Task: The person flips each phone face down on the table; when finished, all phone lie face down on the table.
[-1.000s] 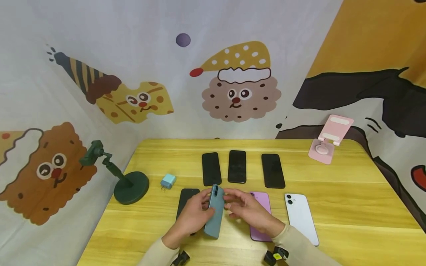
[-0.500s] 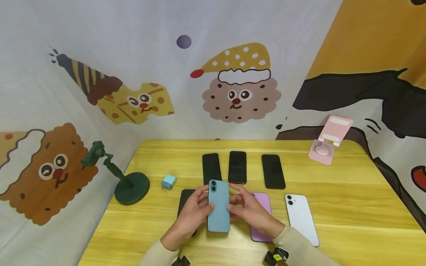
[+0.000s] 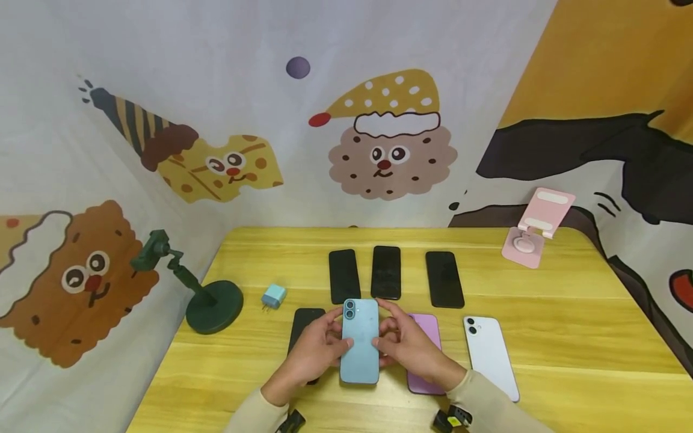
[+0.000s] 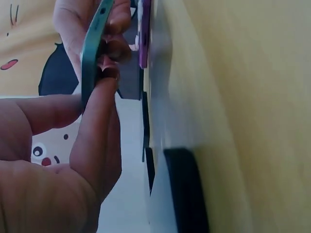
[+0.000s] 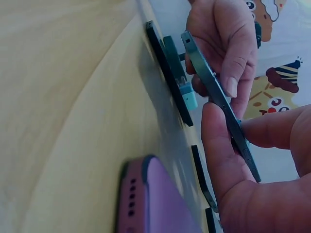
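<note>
A teal phone [image 3: 359, 341] is held back-up, cameras at its far end, just above the yellow table [image 3: 568, 313]. My left hand [image 3: 314, 352] pinches its left edge and my right hand [image 3: 406, 346] pinches its right edge. The left wrist view shows the teal phone [image 4: 92, 53] edge-on between the fingers [image 4: 97, 111] of both hands, clear of the tabletop. In the right wrist view the teal phone [image 5: 218, 102] is also edge-on, gripped by my thumb and fingers. A black phone [image 3: 303, 328] lies under my left hand and a purple phone [image 3: 425, 355] lies beside my right.
Three black phones [image 3: 385, 272] lie in a row farther back. A pale blue phone [image 3: 489, 356] lies at the right. A small blue charger [image 3: 274, 296] and a dark green stand [image 3: 208, 304] sit at the left, a pink stand [image 3: 533, 231] at the far right corner.
The teal phone has turned from nearly edge-on to flat with its back facing up, and it has come lower towards the table. Both hands stayed on its edges.
</note>
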Motion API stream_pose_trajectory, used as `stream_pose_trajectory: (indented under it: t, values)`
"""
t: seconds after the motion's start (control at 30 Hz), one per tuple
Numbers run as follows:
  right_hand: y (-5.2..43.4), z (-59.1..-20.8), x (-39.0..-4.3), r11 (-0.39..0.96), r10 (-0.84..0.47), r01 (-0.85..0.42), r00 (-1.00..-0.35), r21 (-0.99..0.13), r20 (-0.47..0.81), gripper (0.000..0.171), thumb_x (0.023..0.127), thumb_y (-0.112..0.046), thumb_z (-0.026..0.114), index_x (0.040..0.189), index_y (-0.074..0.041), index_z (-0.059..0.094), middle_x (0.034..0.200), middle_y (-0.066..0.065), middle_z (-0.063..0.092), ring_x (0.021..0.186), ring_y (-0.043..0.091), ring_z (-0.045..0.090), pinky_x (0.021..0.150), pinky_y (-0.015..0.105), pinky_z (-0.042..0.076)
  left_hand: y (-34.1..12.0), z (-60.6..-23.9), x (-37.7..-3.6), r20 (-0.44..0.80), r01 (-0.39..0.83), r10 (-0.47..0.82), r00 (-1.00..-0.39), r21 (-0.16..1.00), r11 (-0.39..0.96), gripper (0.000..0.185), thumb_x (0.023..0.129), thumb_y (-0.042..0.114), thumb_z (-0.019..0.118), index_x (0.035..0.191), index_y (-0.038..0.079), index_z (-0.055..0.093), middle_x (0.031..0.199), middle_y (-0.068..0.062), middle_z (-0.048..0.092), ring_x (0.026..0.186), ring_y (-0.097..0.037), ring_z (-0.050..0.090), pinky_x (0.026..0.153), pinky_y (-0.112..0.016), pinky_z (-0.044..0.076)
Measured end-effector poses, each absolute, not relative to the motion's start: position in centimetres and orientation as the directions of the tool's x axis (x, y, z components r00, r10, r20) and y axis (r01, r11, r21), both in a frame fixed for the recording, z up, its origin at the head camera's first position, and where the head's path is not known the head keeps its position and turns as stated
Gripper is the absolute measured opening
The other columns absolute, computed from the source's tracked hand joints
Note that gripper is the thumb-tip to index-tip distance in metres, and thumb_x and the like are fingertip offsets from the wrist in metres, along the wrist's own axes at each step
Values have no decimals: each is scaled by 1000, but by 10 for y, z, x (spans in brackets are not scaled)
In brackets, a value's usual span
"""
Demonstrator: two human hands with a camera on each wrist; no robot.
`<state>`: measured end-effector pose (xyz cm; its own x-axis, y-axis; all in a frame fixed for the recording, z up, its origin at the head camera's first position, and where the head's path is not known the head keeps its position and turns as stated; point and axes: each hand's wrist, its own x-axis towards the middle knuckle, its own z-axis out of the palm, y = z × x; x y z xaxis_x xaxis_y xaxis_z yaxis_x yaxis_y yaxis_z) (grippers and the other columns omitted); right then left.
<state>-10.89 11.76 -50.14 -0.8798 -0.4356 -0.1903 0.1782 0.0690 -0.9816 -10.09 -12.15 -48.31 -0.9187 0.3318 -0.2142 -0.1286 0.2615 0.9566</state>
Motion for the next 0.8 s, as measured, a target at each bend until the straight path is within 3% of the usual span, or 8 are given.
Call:
stream_pose_trajectory:
  t: [0.2,0.37,0.6,0.8]
  values:
    - [117,-503,-109,159,-430,143,-881,-977,-198,86,100,-1,70,170,-12,20,111,20,60,85,22,69,68,41,66,-122,-486,-104,-218,-77,309,-926,908,412,71,96,10,78,158,1,46,101,-9,69,79,-15,71,61,-31,64]
    - [117,-505,-112,251,-432,37,-890,-967,-146,86,97,0,73,168,-5,23,104,17,61,80,21,69,64,36,65,-121,-487,-106,-185,-8,316,-930,874,486,71,95,11,79,157,0,47,94,-5,69,73,-13,70,58,-26,61]
    - [114,-508,-116,458,-441,-148,-894,-877,-79,85,94,-5,79,163,5,31,94,4,64,75,8,65,64,24,58,-119,-490,-106,-187,35,340,-922,832,553,68,94,1,77,156,1,50,88,-4,63,67,-12,64,57,-24,57]
    - [114,-501,-120,591,-425,-231,-904,-773,-55,83,91,-10,83,158,7,39,88,-6,65,72,4,60,64,21,51,-118,-489,-109,-188,42,339,-922,821,570,65,93,0,77,153,-1,51,88,-4,65,62,-12,64,56,-25,52]
